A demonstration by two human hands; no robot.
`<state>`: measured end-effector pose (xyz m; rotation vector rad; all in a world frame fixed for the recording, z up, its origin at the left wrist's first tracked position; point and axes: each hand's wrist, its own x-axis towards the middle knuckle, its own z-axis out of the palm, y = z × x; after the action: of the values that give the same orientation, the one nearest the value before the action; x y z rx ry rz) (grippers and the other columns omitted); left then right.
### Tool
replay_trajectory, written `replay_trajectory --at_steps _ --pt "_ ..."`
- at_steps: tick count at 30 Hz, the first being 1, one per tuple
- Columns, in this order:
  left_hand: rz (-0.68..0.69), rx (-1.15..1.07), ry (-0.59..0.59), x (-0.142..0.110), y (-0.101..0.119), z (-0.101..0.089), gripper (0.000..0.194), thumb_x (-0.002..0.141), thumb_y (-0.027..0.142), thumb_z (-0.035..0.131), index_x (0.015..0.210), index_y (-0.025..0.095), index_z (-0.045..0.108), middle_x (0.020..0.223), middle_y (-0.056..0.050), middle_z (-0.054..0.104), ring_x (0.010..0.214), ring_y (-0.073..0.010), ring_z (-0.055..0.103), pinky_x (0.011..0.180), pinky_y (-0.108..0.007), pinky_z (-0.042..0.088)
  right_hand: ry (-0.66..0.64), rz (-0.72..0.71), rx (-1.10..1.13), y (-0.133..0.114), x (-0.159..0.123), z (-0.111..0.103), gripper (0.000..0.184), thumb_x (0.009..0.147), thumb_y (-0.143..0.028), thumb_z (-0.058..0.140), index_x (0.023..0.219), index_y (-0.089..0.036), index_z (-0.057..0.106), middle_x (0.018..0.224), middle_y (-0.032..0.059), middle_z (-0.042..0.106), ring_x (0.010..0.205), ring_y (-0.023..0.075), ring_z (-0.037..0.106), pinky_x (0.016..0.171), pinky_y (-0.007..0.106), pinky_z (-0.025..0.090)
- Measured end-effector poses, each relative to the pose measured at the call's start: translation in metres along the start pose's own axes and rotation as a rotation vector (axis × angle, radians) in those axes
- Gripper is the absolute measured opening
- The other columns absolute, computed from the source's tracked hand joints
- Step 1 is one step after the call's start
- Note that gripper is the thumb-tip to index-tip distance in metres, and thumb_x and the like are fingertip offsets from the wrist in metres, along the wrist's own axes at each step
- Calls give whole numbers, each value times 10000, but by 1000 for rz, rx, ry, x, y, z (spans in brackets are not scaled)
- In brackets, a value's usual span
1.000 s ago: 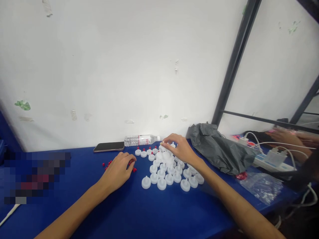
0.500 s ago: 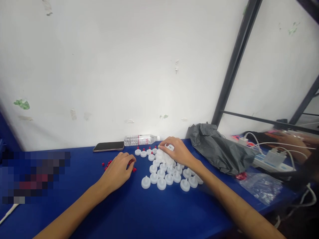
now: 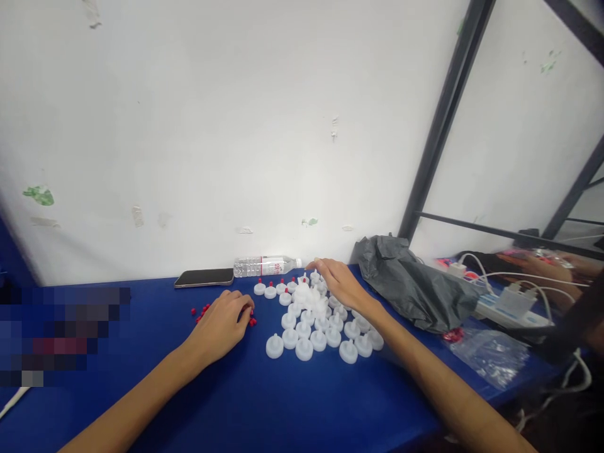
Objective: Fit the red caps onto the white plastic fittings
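My left hand (image 3: 224, 324) rests on the blue table over a loose pile of small red caps (image 3: 204, 311). Its fingers are curled in among them, and whatever the fingertips pinch is hidden. At the back of a cluster of white round lids with nozzles (image 3: 304, 349), my right hand (image 3: 342, 284) hovers with fingers stretched out, holding nothing visible. Beneath its fingertips one lid bears a red tip (image 3: 304, 281). Several more lids with red caps on their nozzles (image 3: 270, 291) stand in a group at the cluster's back left.
A clear water bottle (image 3: 264, 266) lies along the wall beside a phone (image 3: 204, 277). To the right are a grey plastic bag (image 3: 410, 283), a clear bag (image 3: 493, 358) and a power strip with plugs (image 3: 516, 302). Another person's hand (image 3: 547, 274) shows at far right.
My right hand has lifted slightly back and its fingers have parted, uncovering a red-tipped lid under them. My left hand stays at the red caps.
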<state>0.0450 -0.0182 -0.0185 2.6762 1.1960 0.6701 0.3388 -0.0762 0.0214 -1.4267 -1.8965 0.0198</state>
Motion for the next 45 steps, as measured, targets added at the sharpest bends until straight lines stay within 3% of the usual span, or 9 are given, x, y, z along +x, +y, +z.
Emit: replay_trajectory --at_steps 9,15,19,23,27,32,35,40,45 --pt "13 -14 43 -1 1 1 329 944 293 358 935 223 679 927 -85 694 960 -294 599 845 -441 465 -234 7 15 20 -2 5 610 1055 -547 182 1210 -291 714 1224 45 725 1232 261 620 1063 471 463" --pt "22 -26 69 -1 1 1 297 939 286 381 1010 223 662 962 -77 704 986 -288 611 864 -433 481 -202 -16 -6 22 -2 9 595 1050 -551 229 1105 -293 763 1207 54 735 1177 263 660 1023 468 511" --pt "18 -30 88 -1 5 -5 312 964 297 355 1028 214 649 961 -78 692 975 -286 612 886 -448 481 -88 -37 -26 19 1 1 546 1059 -506 254 1171 -255 726 1219 72 728 1175 267 655 1034 473 494" --pt "6 -79 186 -3 14 -13 315 992 299 340 1141 210 602 1042 -79 672 1042 -273 600 934 -441 482 97 -72 -53 3 3 -10 373 1030 -442 429 1223 -230 667 1274 97 680 1235 282 594 1074 477 449" --pt "120 -107 321 -9 28 -19 279 1000 300 377 1182 225 574 1076 -73 658 1040 -265 594 926 -432 487 222 -206 -69 -27 -4 -10 233 1012 -302 489 1193 -259 628 1210 96 645 1160 258 615 980 430 517" --pt "332 -19 393 -14 42 -15 234 977 300 470 1170 225 579 998 -63 666 941 -264 597 857 -429 482 44 -496 -155 -62 -18 4 330 1013 -180 460 1326 -276 507 1237 76 647 1179 228 596 1016 438 497" --pt "374 63 402 -15 45 -9 170 975 318 478 1021 224 612 893 -56 658 828 -256 580 754 -423 472 -28 -614 -175 -72 -24 14 440 996 -167 489 1417 -275 414 1188 69 668 1131 217 616 1008 428 505" --pt "418 163 379 -17 47 -9 223 994 262 399 960 229 617 841 -65 649 774 -260 544 691 -434 444 -18 -671 -148 -74 -27 18 590 1002 -175 478 1524 -293 230 1150 74 664 1091 211 628 971 411 547" --pt "392 -45 269 -17 56 -14 290 1004 253 327 902 241 599 834 -58 652 792 -257 541 723 -443 442 -54 -700 -170 -75 -25 14 548 1012 -192 478 1517 -251 273 1175 92 664 1141 215 604 990 395 557"
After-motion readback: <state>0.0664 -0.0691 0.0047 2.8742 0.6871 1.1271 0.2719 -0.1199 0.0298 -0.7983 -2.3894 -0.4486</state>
